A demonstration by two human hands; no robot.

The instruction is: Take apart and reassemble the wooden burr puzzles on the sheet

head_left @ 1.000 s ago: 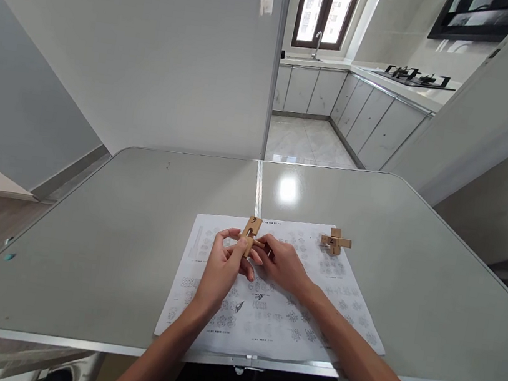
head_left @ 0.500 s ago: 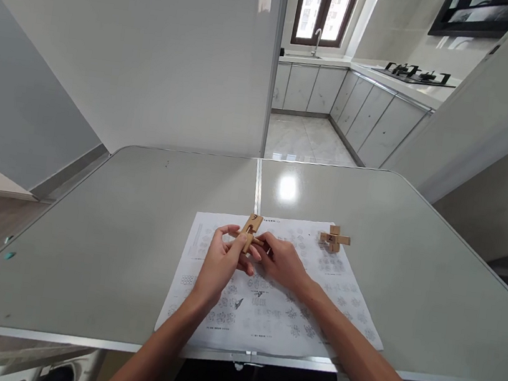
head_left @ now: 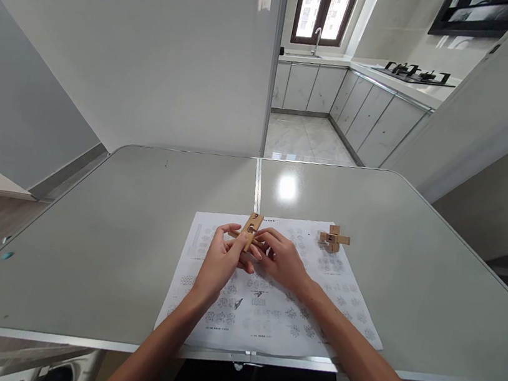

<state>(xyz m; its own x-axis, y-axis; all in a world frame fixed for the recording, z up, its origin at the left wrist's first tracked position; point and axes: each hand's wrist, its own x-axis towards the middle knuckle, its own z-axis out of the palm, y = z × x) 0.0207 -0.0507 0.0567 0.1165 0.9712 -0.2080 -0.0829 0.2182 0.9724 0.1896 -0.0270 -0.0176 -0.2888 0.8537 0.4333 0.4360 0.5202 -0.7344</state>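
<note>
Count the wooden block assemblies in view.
2: a held assembly, in the left hand with the right hand touching it; a cross-shaped assembly at the far right corner of the printed sheet. Hands may hide more.

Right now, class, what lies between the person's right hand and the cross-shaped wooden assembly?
Only the printed white sheet shows on that stretch in the head view, with nothing seen lying on it between the right hand and the wooden cross.
</note>
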